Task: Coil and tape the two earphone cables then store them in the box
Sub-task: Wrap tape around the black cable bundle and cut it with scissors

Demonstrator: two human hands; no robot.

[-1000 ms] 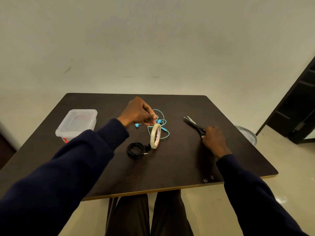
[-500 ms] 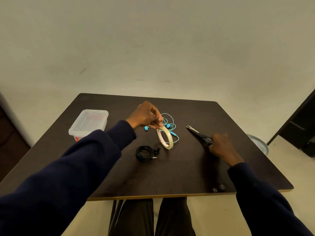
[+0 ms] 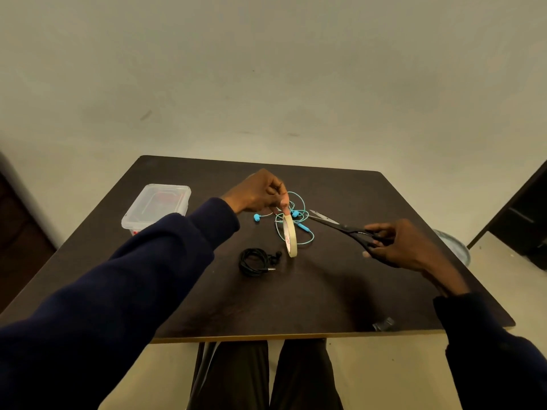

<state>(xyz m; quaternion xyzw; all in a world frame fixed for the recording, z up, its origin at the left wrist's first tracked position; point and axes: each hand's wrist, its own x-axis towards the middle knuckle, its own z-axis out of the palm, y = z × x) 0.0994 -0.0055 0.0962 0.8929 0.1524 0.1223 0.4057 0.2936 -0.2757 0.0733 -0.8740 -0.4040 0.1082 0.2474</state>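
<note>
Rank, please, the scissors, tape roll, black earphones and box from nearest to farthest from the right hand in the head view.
1. Scissors, held in the right hand.
2. Tape roll, centre.
3. Black earphones, beside the roll.
4. Box, far left.

I logged a dark brown table [image 3: 325,306] set near a plain off-white wall [image 3: 266,69], over pale floor [image 3: 399,377]. Dark furniture [image 3: 529,214] stood at right; dim, even light.

Dark brown counter [image 3: 325,291] logged. Under left hand [image 3: 254,193]: turquoise cable [image 3: 305,227], cream tape roll [image 3: 292,241]; black cable [image 3: 244,260] nearer. Black-handled scissors [image 3: 346,229] in right hand [image 3: 405,247]. Clear box [image 3: 139,214], red seen inside. Navy sleeves [image 3: 148,276].
</note>
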